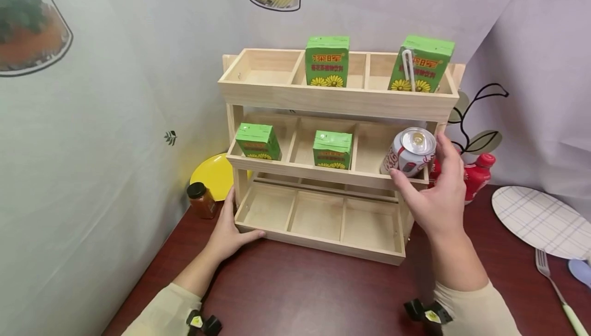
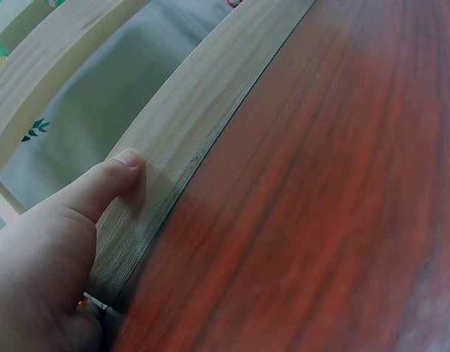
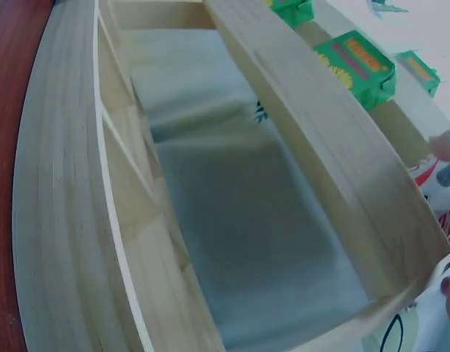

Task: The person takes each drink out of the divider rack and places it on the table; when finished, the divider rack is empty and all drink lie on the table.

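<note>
A three-tier wooden shelf [image 1: 318, 246] stands on the table. My left hand [image 1: 228, 233] grips its lower left corner, the thumb pressed on the front board and the other fingers round the side. In the middle tier's right compartment a white and red soda can [image 1: 408, 154] leans to one side. My right hand [image 1: 438, 192] holds this can, thumb at its front and fingers on its right. Green drink cartons occupy the left [image 1: 258, 141] and centre [image 1: 332, 150] of the middle tier. Two more cartons stand on top, in the centre [image 1: 328, 61] and right [image 1: 421, 64] compartments.
Left of the shelf are a yellow plate [image 1: 214, 174] and a black-lidded jar [image 1: 201, 200]. Red bottles [image 1: 477, 177] stand behind my right hand. Farther right lie a checked oval placemat [image 1: 545, 218], a fork [image 1: 549, 272] and a blue spoon [image 1: 580, 271]. A cloth backdrop [image 1: 115, 136] hangs behind.
</note>
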`<state>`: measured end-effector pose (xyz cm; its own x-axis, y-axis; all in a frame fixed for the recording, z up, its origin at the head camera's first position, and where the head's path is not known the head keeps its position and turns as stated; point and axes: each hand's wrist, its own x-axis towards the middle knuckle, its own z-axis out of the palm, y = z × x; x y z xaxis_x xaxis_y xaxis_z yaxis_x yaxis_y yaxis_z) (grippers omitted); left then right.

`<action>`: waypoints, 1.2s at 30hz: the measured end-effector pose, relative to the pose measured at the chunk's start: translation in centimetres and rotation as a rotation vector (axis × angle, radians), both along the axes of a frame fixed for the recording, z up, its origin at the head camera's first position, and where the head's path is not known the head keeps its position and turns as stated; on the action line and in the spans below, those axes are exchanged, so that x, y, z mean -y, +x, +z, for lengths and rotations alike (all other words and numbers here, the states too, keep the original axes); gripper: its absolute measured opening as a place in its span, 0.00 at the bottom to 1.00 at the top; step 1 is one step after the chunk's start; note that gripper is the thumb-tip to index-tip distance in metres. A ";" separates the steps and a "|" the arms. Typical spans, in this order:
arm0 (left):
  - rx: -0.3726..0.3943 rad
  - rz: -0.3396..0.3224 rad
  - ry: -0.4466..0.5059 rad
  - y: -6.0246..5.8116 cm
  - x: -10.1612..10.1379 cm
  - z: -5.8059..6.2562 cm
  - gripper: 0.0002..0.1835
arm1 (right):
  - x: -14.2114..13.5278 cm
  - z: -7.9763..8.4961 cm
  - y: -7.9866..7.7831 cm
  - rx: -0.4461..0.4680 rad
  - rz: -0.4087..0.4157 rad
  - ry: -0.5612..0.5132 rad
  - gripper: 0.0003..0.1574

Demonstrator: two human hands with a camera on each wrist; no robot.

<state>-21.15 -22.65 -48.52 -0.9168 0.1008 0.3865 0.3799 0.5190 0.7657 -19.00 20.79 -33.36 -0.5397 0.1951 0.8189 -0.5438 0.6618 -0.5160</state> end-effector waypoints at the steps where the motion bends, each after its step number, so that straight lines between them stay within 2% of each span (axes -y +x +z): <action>1: 0.003 0.003 0.000 0.0 0.0 0.0 0.75 | 0.0 0.0 0.0 0.023 0.008 0.001 0.60; 4: 0.004 0.000 -0.006 0.0 0.0 0.0 0.75 | 0.1 -0.1 -0.1 0.051 0.013 0.001 0.60; 9: -0.001 -0.004 0.006 0.0 0.0 0.0 0.74 | 0.7 0.0 0.0 -0.034 0.045 -0.057 0.56; 16: -0.003 -0.036 0.025 1.8 -1.3 3.3 0.72 | 2.0 2.1 1.8 -0.117 0.190 -0.157 0.50; 19: -0.004 -0.035 0.017 1.9 -1.4 3.5 0.71 | 1.7 2.2 1.7 -0.158 0.316 -0.268 0.50; 23: -0.002 -0.036 0.016 1.8 -1.4 3.5 0.71 | 1.1 2.5 1.6 -0.241 0.547 -0.453 0.51; 26: -0.003 -0.041 0.022 1.8 -1.4 3.4 0.72 | 0.3 3.0 1.7 -0.293 0.653 -0.536 0.53; 29: -0.006 -0.048 0.028 1.7 -1.4 3.3 0.71 | -0.9 3.3 1.9 -0.324 0.666 -0.581 0.54; 32: -0.008 -0.051 0.029 1.6 -1.3 3.2 0.72 | -2.6 3.4 2.1 -0.338 0.644 -0.632 0.55; 36: -0.009 -0.053 0.032 1.6 -1.2 3.1 0.72 | -4.9 3.4 2.4 -0.322 0.561 -0.649 0.56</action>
<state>-19.59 -21.41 -45.38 -0.9070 0.1367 0.3982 0.4129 0.4735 0.7780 -16.62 25.74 -29.93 -0.4591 0.4480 0.7671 -0.8798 -0.1100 -0.4624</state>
